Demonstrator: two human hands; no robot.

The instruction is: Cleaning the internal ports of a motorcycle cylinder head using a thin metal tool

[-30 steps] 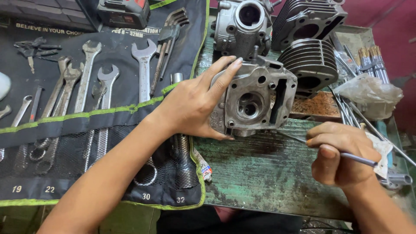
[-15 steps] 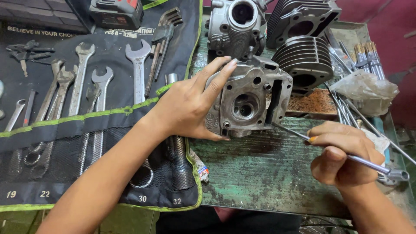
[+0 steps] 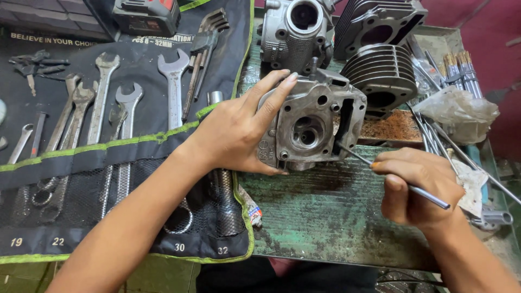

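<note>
Cylinder head [image 3: 312,122] right of tool roll [image 3: 125,163], before finned cylinders [image 3: 382,70].

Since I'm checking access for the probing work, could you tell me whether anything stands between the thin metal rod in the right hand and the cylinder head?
Nothing visible does. The right hand holds the thin metal rod, whose tip already reaches the cylinder head's lower right edge. The left hand steadies the head from the opposite side, clear of the rod.

i work at a worn green metal bench [image 3: 325,217], its paint scratched and rusty in patches. a dark red wall [image 3: 488,32] stands behind it on my right. the light is even and soft, throwing only faint shadows across the benchtop.
</note>
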